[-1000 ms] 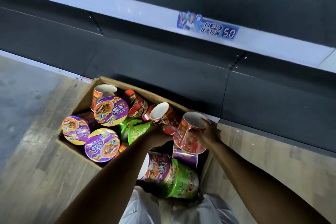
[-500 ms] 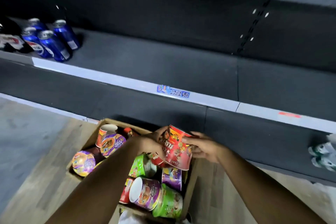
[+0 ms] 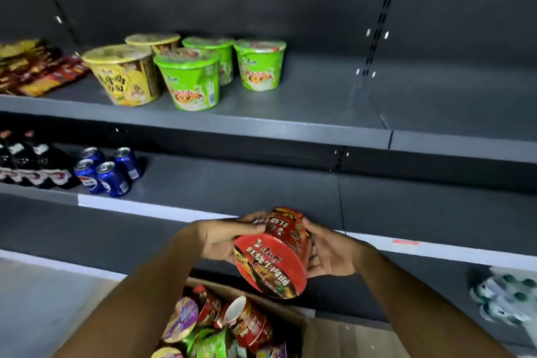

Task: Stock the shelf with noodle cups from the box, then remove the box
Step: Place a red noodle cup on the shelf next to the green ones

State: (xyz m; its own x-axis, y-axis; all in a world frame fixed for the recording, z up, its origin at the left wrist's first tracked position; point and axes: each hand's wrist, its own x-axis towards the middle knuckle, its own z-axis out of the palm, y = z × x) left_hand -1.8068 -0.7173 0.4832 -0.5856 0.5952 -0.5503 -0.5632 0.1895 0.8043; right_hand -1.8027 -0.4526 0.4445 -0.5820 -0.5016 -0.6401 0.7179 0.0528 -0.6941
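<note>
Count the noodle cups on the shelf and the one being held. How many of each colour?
yellow cups on the shelf: 2
green cups on the shelf: 3
red cup held between the left hand and the right hand: 1
Total: 6

Red cup point(image 3: 271, 253) has been raised clear of the box point(image 3: 286, 309); a second ago it sat bottom-up among the others. Left hand point(image 3: 215, 241), then inside the box apart from the right hand point(image 3: 328, 256), now shares the grip on this cup. Lid has turned toward the camera. View has lifted: upper shelf point(image 3: 261, 116) with green cups point(image 3: 189, 78) has come into sight.
</note>
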